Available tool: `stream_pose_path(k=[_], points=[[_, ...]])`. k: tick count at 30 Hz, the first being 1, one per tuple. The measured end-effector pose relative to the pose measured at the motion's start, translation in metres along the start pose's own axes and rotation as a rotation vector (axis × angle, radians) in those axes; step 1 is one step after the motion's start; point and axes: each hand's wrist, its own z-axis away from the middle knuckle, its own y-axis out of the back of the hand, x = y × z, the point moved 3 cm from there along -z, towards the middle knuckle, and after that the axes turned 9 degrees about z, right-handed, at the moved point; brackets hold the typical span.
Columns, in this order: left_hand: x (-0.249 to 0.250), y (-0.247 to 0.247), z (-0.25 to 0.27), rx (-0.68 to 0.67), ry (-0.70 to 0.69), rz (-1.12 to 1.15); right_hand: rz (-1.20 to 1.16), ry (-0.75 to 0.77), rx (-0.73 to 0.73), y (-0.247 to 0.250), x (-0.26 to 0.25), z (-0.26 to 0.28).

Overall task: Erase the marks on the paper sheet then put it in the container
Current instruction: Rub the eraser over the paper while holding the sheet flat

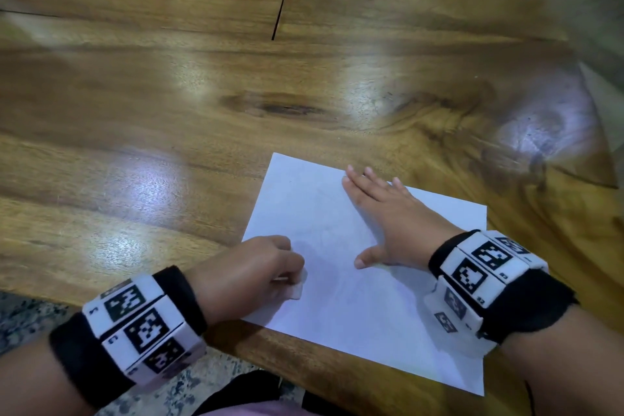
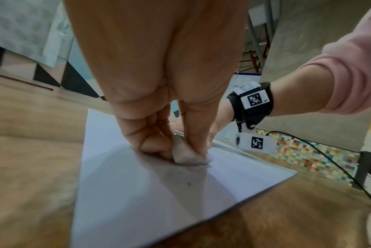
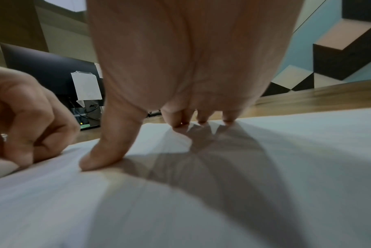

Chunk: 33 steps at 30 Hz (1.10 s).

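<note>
A white paper sheet (image 1: 358,307) lies flat near the table's front edge. My left hand (image 1: 260,275) pinches a small white eraser (image 1: 299,287) and holds it against the sheet's left part. In the left wrist view the eraser (image 2: 187,155) touches the paper (image 2: 137,193), with faint grey marks and crumbs (image 2: 184,177) just in front of it. My right hand (image 1: 388,213) lies flat on the sheet's upper right, fingers straight and spread. In the right wrist view its thumb (image 3: 108,151) and fingertips (image 3: 178,123) press the paper (image 3: 265,167). No container is in view.
The sheet rests on a glossy wooden table (image 1: 202,111). A raised wooden panel with a dark edge (image 1: 277,10) sits at the back left. A black cable (image 2: 320,151) hangs beyond the table's right side. Speckled floor (image 1: 20,321) shows below the front edge.
</note>
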Motion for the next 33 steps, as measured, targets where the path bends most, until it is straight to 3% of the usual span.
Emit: stream_pose_path(k=[6, 12, 17, 22, 26, 28, 33], points=[[0.006, 0.014, -0.013, -0.074, 0.105, -0.019, -0.037, 0.016, -0.005, 0.0, -0.001, 0.002], [0.019, 0.071, -0.072, 0.365, 0.178, -0.013, -0.017, -0.016, -0.003, 0.001, -0.003, 0.001], [0.018, 0.06, -0.089, 0.444, 0.193, -0.065, -0.015, -0.02, 0.007, -0.001, -0.003, 0.001], [0.014, 0.051, -0.07, 0.227, 0.149, -0.048, -0.014, -0.021, 0.007, -0.001, -0.003, 0.001], [0.015, 0.071, -0.089, 0.44, 0.199, -0.034, 0.002, -0.022, 0.011, -0.001, -0.003, 0.001], [0.015, 0.07, -0.091, 0.471, 0.208, -0.058, 0.006, -0.022, 0.009, -0.001, -0.003, 0.001], [0.012, 0.048, -0.067, 0.206, 0.169, -0.026, -0.007, -0.02, 0.017, -0.002, -0.002, 0.001]])
